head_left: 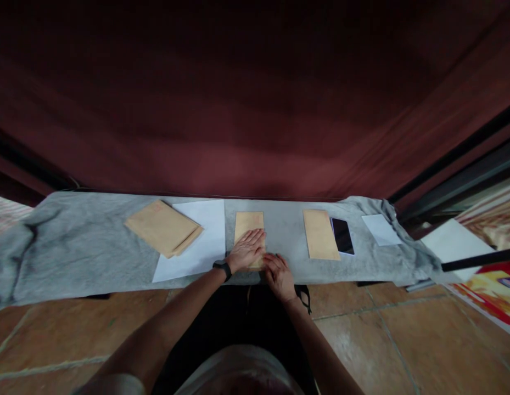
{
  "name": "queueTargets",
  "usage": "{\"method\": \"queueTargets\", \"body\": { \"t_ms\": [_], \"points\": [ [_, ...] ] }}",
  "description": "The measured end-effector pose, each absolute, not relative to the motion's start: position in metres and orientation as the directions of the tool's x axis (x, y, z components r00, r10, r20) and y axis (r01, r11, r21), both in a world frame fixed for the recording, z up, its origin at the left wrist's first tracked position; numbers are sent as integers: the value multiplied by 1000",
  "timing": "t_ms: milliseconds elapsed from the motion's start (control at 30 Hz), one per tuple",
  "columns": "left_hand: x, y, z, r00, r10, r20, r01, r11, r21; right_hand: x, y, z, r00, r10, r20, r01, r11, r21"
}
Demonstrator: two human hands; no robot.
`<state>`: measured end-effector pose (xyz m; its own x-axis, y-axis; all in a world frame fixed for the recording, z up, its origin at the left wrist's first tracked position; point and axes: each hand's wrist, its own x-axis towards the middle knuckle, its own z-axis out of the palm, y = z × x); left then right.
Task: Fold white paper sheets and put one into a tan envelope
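Note:
A tan paper envelope (249,220) lies upright in front of me on the grey cloth. My left hand (247,249), with a dark band on its wrist, rests flat on the envelope, fingers stretched out and close together. At the envelope's lower right edge is my right hand (279,275), its fingers bent loosely and touching the border; whether they pinch it I cannot make out. Part of the envelope's lower half is hidden under the hands.
To the left, a stack of tan envelopes (162,227) overlaps white paper sheets (207,230). On the right lie another envelope (320,235), a phone (342,236) and a small white paper (380,229). A dark red curtain (255,109) hangs behind the narrow cloth-covered table (94,241).

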<state>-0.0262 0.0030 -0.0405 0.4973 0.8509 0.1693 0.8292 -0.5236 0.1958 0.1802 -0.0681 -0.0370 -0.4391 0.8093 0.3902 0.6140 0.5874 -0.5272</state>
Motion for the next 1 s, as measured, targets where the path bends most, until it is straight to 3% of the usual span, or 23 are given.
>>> {"method": "queueTargets", "body": {
  "t_ms": [400,467,700,833,1000],
  "points": [
    [-30,-65,-27,570,794,211,772,-606,193,180,-61,-43,-311,878,365,598,479,-643],
    [-31,-80,-26,560,796,230,779,-601,182,177,-53,-42,-354,867,350,591,498,-635],
    [-32,-103,-33,504,805,312,804,-569,170,153,-17,-31,-676,727,123,657,669,-347],
    [-32,-101,-31,496,804,329,795,-573,201,139,16,-28,-669,743,32,712,653,-258],
    [-34,-101,-26,494,803,333,786,-576,224,120,57,-30,-564,825,22,798,552,-241]
  ]
}}
